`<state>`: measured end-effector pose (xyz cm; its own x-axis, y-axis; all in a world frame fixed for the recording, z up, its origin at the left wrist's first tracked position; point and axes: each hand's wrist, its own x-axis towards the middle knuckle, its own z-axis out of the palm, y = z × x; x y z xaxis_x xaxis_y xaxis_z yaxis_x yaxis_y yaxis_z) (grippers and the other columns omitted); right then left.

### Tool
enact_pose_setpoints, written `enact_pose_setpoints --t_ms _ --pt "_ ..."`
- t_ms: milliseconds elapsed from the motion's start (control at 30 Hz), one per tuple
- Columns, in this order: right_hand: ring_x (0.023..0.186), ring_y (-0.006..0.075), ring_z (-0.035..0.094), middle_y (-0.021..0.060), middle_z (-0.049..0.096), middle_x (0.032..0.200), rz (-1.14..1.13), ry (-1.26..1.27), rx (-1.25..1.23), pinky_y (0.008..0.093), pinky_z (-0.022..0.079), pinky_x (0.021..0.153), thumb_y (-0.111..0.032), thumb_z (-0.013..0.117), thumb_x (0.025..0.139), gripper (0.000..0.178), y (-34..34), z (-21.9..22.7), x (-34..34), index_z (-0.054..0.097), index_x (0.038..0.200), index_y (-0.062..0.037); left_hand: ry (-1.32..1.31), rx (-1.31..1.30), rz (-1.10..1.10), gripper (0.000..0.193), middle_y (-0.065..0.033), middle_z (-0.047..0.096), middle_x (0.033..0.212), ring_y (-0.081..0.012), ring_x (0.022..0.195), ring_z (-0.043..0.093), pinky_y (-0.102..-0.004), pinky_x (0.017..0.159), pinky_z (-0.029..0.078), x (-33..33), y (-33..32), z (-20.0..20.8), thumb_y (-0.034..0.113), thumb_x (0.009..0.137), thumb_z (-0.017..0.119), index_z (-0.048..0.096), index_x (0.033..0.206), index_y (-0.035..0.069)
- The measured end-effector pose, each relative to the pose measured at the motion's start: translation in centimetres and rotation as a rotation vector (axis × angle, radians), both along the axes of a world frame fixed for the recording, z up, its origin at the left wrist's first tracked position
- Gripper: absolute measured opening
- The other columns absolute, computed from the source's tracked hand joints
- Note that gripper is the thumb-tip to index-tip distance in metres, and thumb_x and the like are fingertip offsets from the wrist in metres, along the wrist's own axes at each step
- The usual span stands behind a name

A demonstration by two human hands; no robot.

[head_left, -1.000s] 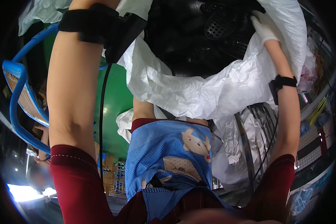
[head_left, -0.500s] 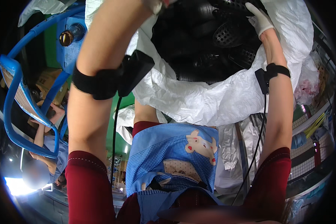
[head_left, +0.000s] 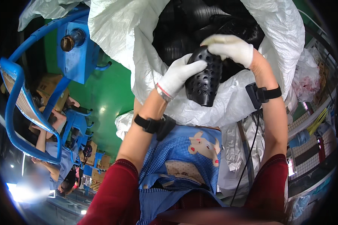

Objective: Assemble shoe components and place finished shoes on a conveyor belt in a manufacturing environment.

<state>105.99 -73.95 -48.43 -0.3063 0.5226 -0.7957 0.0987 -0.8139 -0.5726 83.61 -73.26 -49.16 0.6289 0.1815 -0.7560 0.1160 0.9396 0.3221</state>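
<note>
A black, curved plastic shell full of round holes (head_left: 204, 83) is held up over the mouth of a large white woven sack (head_left: 229, 93). My left hand (head_left: 179, 75), in a white glove, grips the shell's left side with the thumb across its face. My right hand (head_left: 231, 49), also gloved in white, bends over the shell's far end; its fingertips are partly hidden behind it. Inside the sack lie several more black plastic pieces (head_left: 238, 28), some of them perforated.
To the left stand a blue metal chair (head_left: 13, 67) and a blue metal box (head_left: 73, 56) on the green floor (head_left: 101, 95). Another person (head_left: 50, 150) sits at far left. A clear plastic bag (head_left: 306, 80) and wire mesh (head_left: 304, 153) are at right.
My left hand has come down and inward from the upper edge. My right hand has moved inward from the sack's right rim. Both hands now hold the perforated shell over the sack.
</note>
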Motion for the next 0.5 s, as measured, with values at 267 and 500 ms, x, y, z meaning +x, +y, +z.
enact_pose_setpoints --t_ms 267,500 --pt "0.075 0.0212 0.058 0.012 0.065 0.088 -0.499 -0.792 0.141 0.0389 0.047 0.079 -0.04 0.065 0.083 0.048 10.1 -8.8 1.5 0.06 0.11 -0.0004 -0.058 -0.211 0.553 0.029 -0.006 0.065 0.105 -0.0142 0.091 0.065 -0.031 0.082 0.054 -1.8 0.0 -2.4 0.016 0.093 0.058 0.054 0.119 0.005" --pt "0.075 0.0218 0.059 0.006 0.062 0.092 -0.829 -0.725 -0.1 0.043 0.048 0.058 -0.022 0.059 0.088 0.023 12.7 -9.9 -2.8 0.055 0.108 -0.0113 -0.074 -0.124 0.636 0.044 -0.0108 0.057 0.122 -0.0219 0.108 0.061 -0.0402 0.093 0.052 -4.6 1.7 -3.9 0.019 0.094 0.055 0.041 0.133 0.003"
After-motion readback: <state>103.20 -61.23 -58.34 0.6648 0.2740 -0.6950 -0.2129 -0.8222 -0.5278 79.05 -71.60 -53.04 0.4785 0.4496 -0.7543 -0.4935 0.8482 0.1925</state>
